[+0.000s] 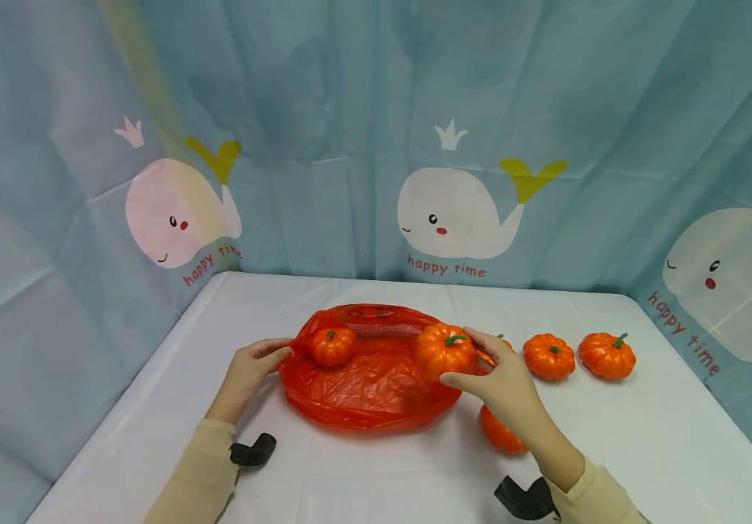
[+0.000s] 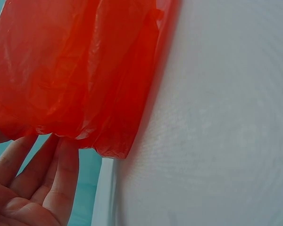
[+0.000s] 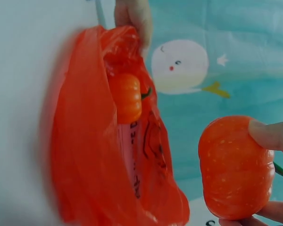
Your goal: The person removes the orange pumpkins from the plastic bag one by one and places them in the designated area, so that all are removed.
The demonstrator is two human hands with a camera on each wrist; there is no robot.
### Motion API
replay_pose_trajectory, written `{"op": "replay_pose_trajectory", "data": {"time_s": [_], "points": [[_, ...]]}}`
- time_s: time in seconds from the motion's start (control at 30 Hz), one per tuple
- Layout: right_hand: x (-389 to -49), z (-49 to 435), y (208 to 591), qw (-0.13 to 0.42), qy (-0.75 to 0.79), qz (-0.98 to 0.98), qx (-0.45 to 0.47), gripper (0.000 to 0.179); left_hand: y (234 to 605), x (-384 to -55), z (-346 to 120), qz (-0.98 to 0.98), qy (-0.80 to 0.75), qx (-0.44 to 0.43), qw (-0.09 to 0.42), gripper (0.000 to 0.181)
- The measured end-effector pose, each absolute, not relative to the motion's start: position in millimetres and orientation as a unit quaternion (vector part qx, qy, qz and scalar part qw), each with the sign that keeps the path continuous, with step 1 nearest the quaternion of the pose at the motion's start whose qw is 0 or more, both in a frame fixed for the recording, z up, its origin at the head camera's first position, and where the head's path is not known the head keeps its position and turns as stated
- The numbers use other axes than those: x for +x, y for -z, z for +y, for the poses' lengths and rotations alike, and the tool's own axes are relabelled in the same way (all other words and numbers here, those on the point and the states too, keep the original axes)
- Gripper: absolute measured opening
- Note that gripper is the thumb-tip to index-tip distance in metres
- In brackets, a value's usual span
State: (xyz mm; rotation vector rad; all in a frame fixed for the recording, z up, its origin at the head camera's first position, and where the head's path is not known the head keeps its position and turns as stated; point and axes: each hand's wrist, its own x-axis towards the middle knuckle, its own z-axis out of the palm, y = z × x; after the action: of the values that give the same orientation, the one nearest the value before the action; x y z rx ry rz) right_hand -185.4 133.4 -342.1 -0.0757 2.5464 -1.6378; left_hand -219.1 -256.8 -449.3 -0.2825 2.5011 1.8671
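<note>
A red plastic bag [image 1: 362, 393] lies on the table with its mouth spread. Inside its left part sits a small orange pumpkin [image 1: 333, 346] with a green stem, also seen in the bag's opening in the right wrist view. My left hand [image 1: 254, 375] pinches the bag's left edge between thumb and fingers. Over the bag's right side, my right hand [image 1: 503, 382] holds another pumpkin [image 1: 440, 353], its thumb on one side and fingers on the other. The right wrist view shows this held pumpkin [image 3: 236, 167] apart from the bag.
Two more pumpkins, one nearer [image 1: 549, 357] and one farther right [image 1: 607, 356], rest on the white table [image 1: 376, 480]. Another pumpkin [image 1: 501, 433] lies partly under my right forearm, and one behind my right hand is mostly hidden. A blue whale-print curtain [image 1: 349, 145] hangs behind.
</note>
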Motion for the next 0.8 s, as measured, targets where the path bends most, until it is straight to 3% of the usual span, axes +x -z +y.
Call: {"op": "replay_pose_trajectory", "data": {"time_s": [0.8], "points": [[-169,214,342,0.053,0.478,0.875,0.054,0.092,450,-218,-256,0.798,-0.597,-0.084,0.006,0.050]]}}
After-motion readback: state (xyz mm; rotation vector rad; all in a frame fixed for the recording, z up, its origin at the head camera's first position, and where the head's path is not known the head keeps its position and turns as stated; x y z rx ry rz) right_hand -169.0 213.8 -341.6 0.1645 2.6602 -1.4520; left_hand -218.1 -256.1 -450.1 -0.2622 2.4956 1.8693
